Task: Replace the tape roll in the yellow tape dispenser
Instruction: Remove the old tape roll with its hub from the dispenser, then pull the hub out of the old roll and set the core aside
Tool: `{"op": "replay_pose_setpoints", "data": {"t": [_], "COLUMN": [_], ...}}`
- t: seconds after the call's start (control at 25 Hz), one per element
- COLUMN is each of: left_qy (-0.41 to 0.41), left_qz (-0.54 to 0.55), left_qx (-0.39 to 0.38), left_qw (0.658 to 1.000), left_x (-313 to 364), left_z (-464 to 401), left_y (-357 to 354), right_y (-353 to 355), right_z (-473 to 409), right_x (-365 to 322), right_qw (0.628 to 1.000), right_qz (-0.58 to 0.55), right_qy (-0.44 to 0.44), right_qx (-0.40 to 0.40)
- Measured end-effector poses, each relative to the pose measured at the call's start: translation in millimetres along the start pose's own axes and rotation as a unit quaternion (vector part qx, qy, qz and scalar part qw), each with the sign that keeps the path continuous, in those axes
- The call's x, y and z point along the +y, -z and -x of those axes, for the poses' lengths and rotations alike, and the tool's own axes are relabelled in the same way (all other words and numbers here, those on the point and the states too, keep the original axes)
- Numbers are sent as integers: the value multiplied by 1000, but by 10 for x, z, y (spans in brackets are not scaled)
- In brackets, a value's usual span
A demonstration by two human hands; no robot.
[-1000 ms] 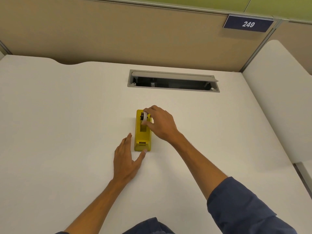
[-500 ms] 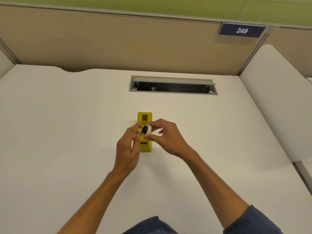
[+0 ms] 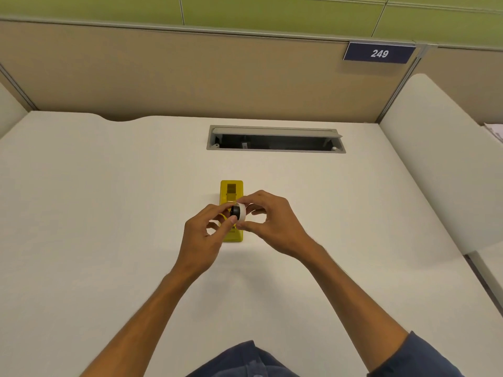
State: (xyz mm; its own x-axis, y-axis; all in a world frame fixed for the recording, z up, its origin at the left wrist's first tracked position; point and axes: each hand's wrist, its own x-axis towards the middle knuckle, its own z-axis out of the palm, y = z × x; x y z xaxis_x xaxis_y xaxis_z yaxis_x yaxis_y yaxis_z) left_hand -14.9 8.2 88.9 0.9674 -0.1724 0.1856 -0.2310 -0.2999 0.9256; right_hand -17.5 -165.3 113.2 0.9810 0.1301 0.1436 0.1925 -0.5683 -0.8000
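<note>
Both of my hands meet over the near half of the yellow tape dispenser (image 3: 231, 191), which lies flat on the white counter (image 3: 109, 213). My right hand (image 3: 275, 227) pinches the white tape roll (image 3: 241, 212) by its outer rim between thumb and fingers. My left hand (image 3: 201, 240) closes thumb and forefinger on the black hub (image 3: 234, 211) sitting in the roll's centre. The roll hangs just above the dispenser, not touching it as far as I can tell. It looks small, light and stiff. Its smooth wound face may be slippery, so gripping the edges seems safest. The hub probably presses out with modest force; the dispenser looks heavier and should stay put.
</note>
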Motion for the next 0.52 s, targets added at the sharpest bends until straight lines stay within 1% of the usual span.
{"op": "replay_pose_setpoints", "data": {"t": [0.2, 0.32, 0.4, 0.52], "left_qy": [26, 49, 59, 63], "left_qz": [15, 20, 23, 27], "left_qx": [18, 34, 42, 47], "left_qw": [999, 998, 997, 997], "left_x": [8, -18, -39, -54], "left_z": [25, 22, 21, 11], "left_y": [14, 33, 49, 58], "right_y": [57, 121, 132, 107], "right_z": [79, 118, 120, 78], "right_x": [66, 189, 292, 448], "right_qw": [1000, 998, 994, 985], "right_qz": [21, 49, 87, 165], "right_qy": [-2, -33, -56, -58], "right_qx": [17, 31, 24, 17]}}
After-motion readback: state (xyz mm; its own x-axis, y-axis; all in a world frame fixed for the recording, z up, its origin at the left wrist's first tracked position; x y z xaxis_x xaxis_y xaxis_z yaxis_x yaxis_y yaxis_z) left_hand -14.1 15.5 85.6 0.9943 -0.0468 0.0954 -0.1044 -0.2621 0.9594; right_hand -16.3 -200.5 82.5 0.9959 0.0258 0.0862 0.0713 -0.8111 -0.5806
